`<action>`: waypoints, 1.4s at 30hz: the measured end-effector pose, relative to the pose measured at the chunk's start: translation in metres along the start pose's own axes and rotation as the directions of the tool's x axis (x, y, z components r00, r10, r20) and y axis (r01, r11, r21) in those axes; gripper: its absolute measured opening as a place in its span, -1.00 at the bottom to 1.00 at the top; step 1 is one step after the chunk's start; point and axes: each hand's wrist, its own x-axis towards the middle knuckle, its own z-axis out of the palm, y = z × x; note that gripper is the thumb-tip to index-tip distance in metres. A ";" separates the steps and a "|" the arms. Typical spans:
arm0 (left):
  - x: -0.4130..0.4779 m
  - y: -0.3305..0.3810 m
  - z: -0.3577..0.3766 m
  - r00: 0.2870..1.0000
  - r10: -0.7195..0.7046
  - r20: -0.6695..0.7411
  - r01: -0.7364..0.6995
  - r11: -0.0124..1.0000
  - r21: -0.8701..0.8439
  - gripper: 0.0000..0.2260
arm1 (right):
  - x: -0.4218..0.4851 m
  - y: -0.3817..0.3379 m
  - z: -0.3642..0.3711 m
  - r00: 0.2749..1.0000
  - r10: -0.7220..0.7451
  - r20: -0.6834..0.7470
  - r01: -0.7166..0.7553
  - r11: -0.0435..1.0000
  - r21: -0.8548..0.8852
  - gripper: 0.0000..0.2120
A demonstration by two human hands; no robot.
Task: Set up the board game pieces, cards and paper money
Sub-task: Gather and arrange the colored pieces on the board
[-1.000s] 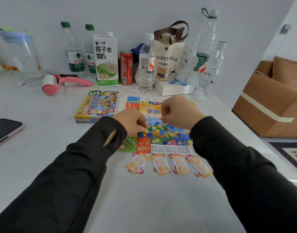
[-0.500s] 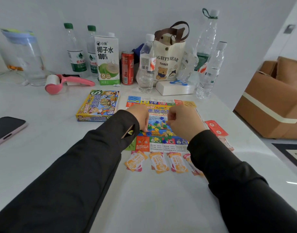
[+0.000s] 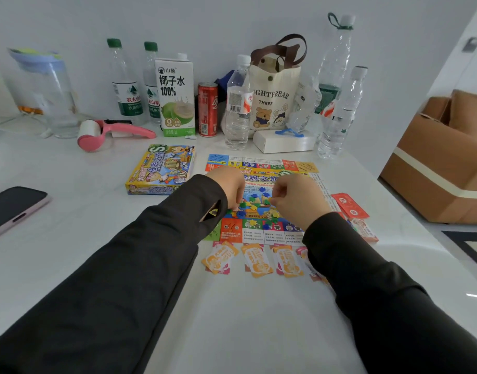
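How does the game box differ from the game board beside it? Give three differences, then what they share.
The game box is a thick, closed carton; the game board is a thin sheet spread open. The box bears nothing on top; the board carries small coloured pieces. The box is smaller in outline than the board. Both lie flat on the white table and are brightly printed.

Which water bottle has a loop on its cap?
The tallest bottle, back right beside the bag: a dark green loop sits at its cap, the others have none.
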 end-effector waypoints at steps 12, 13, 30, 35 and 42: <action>-0.012 -0.008 0.011 0.984 0.049 -0.173 -0.056 0.998 -0.035 -0.88 | -0.001 0.000 0.001 0.999 0.028 -0.025 -0.027 0.999 0.040 -0.79; -0.014 -0.009 0.013 0.969 -0.026 -0.244 -0.025 0.978 -0.207 -0.86 | 0.000 0.000 0.000 0.999 0.030 -0.033 -0.028 0.998 0.047 -0.82; -0.038 0.004 0.014 0.943 -0.039 0.332 0.164 -0.811 -0.562 -0.58 | 0.012 -0.028 -0.048 0.980 -0.106 -0.170 0.168 0.898 0.407 -0.86; -0.040 0.005 0.016 0.928 -0.006 0.373 0.225 -0.789 -0.572 -0.55 | 0.012 -0.044 -0.034 0.972 -0.228 -0.052 0.231 0.897 0.377 -0.92; -0.037 0.004 0.018 0.922 0.008 0.387 0.238 -0.800 -0.550 -0.58 | 0.013 -0.045 -0.029 0.964 -0.265 -0.005 0.252 0.913 0.321 -0.91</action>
